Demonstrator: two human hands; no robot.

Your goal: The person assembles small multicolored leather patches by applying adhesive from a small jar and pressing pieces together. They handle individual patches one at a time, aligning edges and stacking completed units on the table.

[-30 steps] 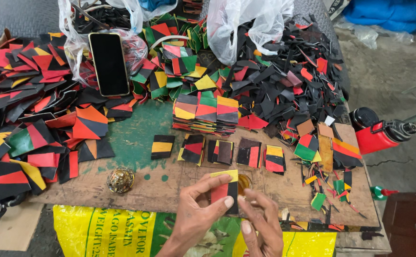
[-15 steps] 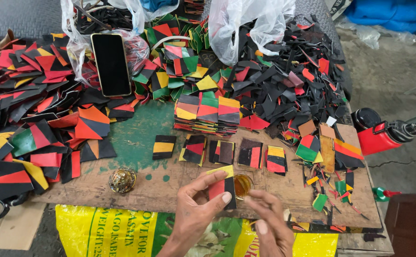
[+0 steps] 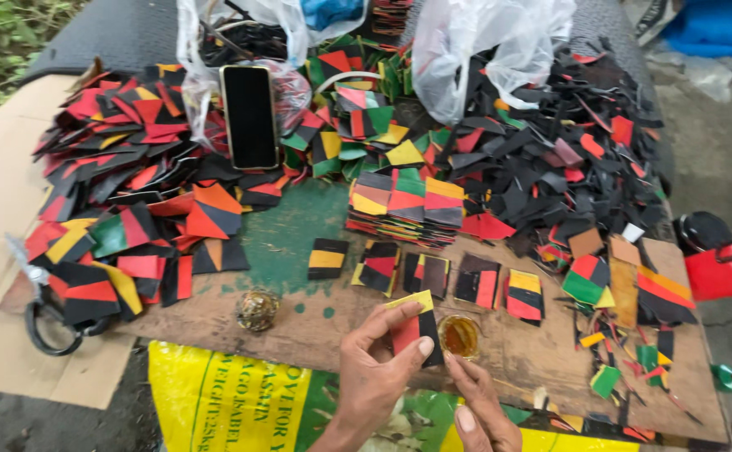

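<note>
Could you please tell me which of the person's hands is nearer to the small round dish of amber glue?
The right hand. Its fingers reach up to just below the glue dish. The left hand sits farther left, holding a coloured patch beside the dish.

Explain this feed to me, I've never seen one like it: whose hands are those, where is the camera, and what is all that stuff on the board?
There is no machine here. The camera sits on a person's head and looks down, so the two bare hands at the bottom edge are that person's own.

The left hand pinches a small patch of red, black and yellow material. The right hand reaches a finger toward a little cup of amber liquid just beside the patch; it holds nothing that I can see.

Both work over a worn wooden board. On it lies a row of similar patches, with a neat stack behind and loose heaps on both sides. A dark phone rests on the left heap, and clear plastic bags stand at the back. A small round brassy object sits near the left hand.
</note>
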